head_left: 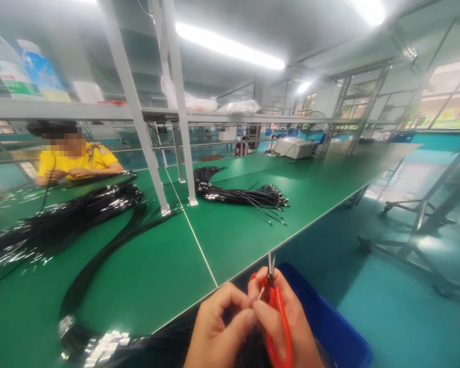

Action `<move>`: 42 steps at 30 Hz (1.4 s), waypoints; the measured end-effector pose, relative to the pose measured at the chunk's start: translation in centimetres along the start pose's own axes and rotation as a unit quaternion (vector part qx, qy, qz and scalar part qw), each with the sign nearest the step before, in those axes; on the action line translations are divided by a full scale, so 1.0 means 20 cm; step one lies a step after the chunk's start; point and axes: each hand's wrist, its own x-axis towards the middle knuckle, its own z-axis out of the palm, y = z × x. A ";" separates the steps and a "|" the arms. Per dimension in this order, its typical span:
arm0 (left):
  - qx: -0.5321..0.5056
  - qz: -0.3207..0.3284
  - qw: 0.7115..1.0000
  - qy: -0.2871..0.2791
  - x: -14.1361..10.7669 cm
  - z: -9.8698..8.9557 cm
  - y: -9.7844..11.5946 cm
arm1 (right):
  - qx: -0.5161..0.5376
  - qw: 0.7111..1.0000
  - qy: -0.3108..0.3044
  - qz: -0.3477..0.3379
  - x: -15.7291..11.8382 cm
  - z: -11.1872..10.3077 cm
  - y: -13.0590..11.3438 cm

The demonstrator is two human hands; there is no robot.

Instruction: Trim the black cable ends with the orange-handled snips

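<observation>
Red-handled scissors [285, 327] are in my right hand [291, 317], with their slightly parted blades pointing up and away. The fingers of my left hand [222, 324] are pinched around a thin cable end [261, 293] with a pale tip, and the right thumb and forefinger touch it too. Both hands meet just off the near edge of the green table [168, 286]. Black cables [168, 343] run beneath my left hand; their link to the pinched end is hidden.
Black cable bundles [80, 209] lie on the left, another bundle [245, 197] further back. White shelf posts [182, 102] stand on the table. A blue bin [341, 327] is below, right. A person in yellow [99, 157] works across the table. A wheeled metal frame [417, 220] stands right.
</observation>
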 end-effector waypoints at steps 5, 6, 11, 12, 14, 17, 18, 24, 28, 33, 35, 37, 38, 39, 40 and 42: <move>-0.076 -0.042 0.996 -0.036 0.01 -0.02 -0.01 | 0.069 0.995 -0.008 0.076 -0.02 -0.01 -0.01; -0.080 -0.044 0.995 -0.041 0.01 -0.02 -0.02 | 0.078 0.993 -0.006 0.089 -0.01 -0.01 -0.01; -0.153 -0.054 0.987 -0.006 0.03 -0.01 -0.04 | 0.075 0.994 0.007 0.084 -0.01 0.00 0.00; -0.176 -0.060 0.983 0.001 0.03 -0.01 -0.04 | 0.078 0.993 0.003 0.084 -0.01 0.00 0.01; -0.205 -0.073 0.976 -0.010 0.04 -0.01 -0.03 | 0.088 0.992 -0.006 0.094 -0.01 0.00 0.02; -0.209 -0.089 0.973 -0.031 0.04 -0.01 0.01 | 0.097 0.990 -0.005 0.105 0.00 -0.01 0.02; -0.208 -0.094 0.973 -0.030 0.04 -0.01 0.01 | 0.093 0.990 -0.003 0.104 0.00 -0.01 0.02; -0.221 -0.122 0.968 -0.006 0.04 0.00 0.02 | 0.024 0.996 0.047 0.068 -0.03 0.00 -0.01; -0.171 -0.112 0.978 0.047 0.04 0.02 0.00 | -0.065 0.991 0.115 0.024 -0.03 0.00 0.01; -0.047 -0.072 0.991 0.101 0.03 0.05 0.02 | -0.165 0.973 0.153 -0.043 -0.02 -0.01 0.04; -0.013 -0.059 0.992 0.110 0.02 0.06 0.03 | -0.191 0.967 0.158 -0.060 -0.03 -0.01 0.04; 0.015 -0.049 0.992 0.115 0.01 0.07 0.04 | -0.213 0.960 0.165 -0.077 -0.03 0.01 0.04; 0.026 -0.047 0.992 0.114 0.00 0.06 0.04 | -0.231 0.953 0.177 -0.086 -0.04 0.03 0.04; 0.035 -0.047 0.992 0.108 0.00 0.06 0.04 | -0.258 0.942 0.193 -0.095 -0.05 0.04 0.04; 0.038 -0.050 0.993 0.097 0.00 0.05 0.04 | -0.292 0.928 0.205 -0.105 -0.05 0.05 0.04; 0.023 -0.063 0.995 0.071 0.01 0.02 0.03 | -0.361 0.899 0.214 -0.122 -0.07 0.06 0.03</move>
